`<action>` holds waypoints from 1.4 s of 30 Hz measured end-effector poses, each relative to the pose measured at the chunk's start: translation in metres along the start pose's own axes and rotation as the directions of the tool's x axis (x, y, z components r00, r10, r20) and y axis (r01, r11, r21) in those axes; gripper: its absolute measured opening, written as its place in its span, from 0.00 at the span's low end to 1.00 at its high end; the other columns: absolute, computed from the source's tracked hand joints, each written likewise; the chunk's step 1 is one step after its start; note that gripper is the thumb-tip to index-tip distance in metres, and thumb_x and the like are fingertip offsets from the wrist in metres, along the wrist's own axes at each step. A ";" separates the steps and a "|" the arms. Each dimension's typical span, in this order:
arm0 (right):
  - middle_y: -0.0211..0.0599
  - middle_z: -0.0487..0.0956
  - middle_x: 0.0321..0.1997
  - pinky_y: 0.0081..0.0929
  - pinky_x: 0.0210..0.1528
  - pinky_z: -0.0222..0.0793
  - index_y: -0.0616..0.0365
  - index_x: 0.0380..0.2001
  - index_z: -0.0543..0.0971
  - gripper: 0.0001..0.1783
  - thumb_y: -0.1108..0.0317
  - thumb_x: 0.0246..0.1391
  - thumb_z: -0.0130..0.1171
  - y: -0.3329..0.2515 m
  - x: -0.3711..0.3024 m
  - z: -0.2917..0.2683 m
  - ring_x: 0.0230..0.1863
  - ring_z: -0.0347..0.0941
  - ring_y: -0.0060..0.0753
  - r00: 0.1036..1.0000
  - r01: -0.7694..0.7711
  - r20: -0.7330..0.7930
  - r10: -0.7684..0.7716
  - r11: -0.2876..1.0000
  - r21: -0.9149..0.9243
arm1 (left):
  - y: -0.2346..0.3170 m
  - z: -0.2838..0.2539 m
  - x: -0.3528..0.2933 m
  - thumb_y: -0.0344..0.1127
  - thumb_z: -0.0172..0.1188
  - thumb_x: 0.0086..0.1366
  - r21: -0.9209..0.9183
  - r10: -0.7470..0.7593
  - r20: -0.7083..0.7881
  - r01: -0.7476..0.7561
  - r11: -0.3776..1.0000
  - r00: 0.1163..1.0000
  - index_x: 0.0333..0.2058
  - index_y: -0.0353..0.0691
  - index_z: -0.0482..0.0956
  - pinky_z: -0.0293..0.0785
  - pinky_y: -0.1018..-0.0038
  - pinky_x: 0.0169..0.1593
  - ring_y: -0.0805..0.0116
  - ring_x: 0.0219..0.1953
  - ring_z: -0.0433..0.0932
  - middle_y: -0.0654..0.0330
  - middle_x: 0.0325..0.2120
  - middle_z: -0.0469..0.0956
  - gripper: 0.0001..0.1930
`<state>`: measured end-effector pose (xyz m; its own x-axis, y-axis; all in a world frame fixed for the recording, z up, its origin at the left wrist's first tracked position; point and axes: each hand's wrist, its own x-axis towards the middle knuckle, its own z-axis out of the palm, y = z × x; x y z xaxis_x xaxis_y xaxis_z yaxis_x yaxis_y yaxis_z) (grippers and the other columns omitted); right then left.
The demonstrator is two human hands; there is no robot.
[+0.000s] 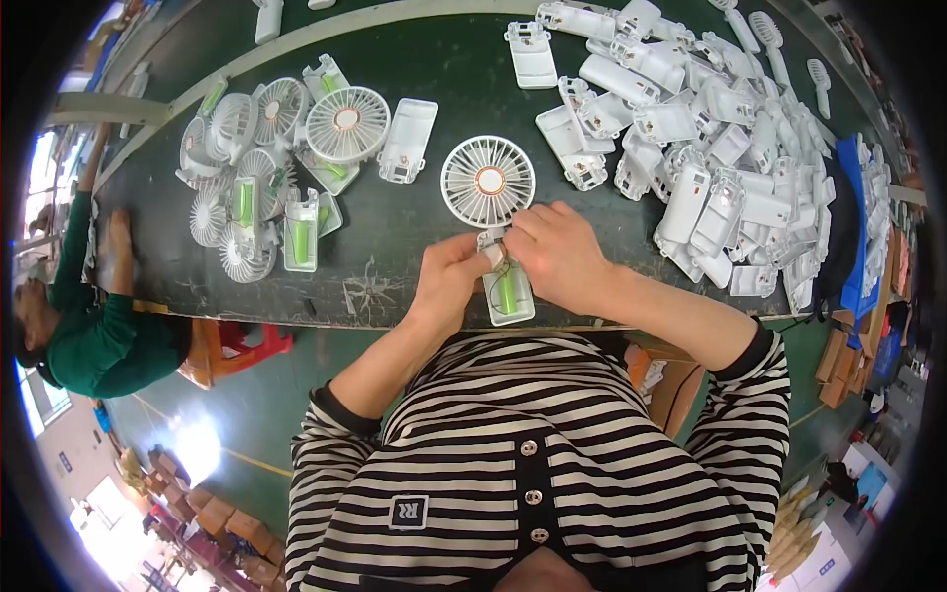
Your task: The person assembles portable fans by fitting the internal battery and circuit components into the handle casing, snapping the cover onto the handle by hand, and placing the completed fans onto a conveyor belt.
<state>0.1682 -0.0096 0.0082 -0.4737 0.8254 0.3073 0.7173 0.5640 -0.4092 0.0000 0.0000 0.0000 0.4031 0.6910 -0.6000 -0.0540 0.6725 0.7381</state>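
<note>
A white handheld fan (464, 202) lies in front of me at the table's near edge, its round grille pointing away. Its handle housing (524, 314) is open and shows a green cylindrical battery (508, 292) and thin wires. My left hand (444, 278) pinches the handle's upper part from the left, the thumb at a small pale piece. From the right, my right hand (555, 255) is closed on the neck just below the grille, fingers bent. What its fingertips touch is hidden. Left of the grille lies a white handle shell (407, 141).
A cluster of similar fans (348, 124), some showing green batteries, sits on the dark green table (434, 84) at left. A large heap of white handle shells (681, 128) covers the right side, beside a blue bin (850, 212). Another person (118, 335) sits at far left near a red stool.
</note>
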 end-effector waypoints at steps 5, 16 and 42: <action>0.32 0.65 0.22 0.29 0.28 0.57 0.57 0.17 0.68 0.06 0.74 0.31 0.55 0.005 0.007 -0.001 0.26 0.65 0.34 0.999 0.033 -0.006 -0.032 0.998 0.050 | 0.011 -0.008 0.006 0.38 0.53 0.57 -0.084 -0.101 0.040 0.104 0.991 0.994 0.38 0.32 0.72 0.71 0.74 0.36 0.70 0.32 0.75 0.58 0.29 0.75 0.15; 0.32 0.67 0.23 0.28 0.28 0.57 0.57 0.19 0.70 0.06 0.75 0.33 0.54 0.001 0.003 -0.012 0.26 0.65 0.33 1.000 0.016 0.009 -0.017 0.998 0.054 | 0.013 -0.010 0.009 0.39 0.54 0.59 -0.028 -0.124 0.149 0.130 0.991 0.981 0.41 0.33 0.72 0.73 0.75 0.36 0.71 0.33 0.75 0.60 0.33 0.75 0.16; 0.42 0.69 0.39 0.25 0.40 0.65 0.64 0.26 0.71 0.07 0.81 0.40 0.55 -0.026 0.006 0.032 0.39 0.68 0.37 0.690 -0.225 -0.495 0.528 0.807 0.547 | 0.010 0.019 0.014 0.27 0.56 0.56 -0.330 0.335 -0.187 -0.380 0.864 0.924 0.38 0.31 0.74 0.72 0.75 0.36 0.71 0.34 0.74 0.57 0.34 0.76 0.10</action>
<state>0.1306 -0.0182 -0.0064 0.3048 0.8541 0.4214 0.4058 0.2838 -0.8688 0.0222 0.0113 0.0050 0.1839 0.9127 -0.3649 -0.5009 0.4065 0.7642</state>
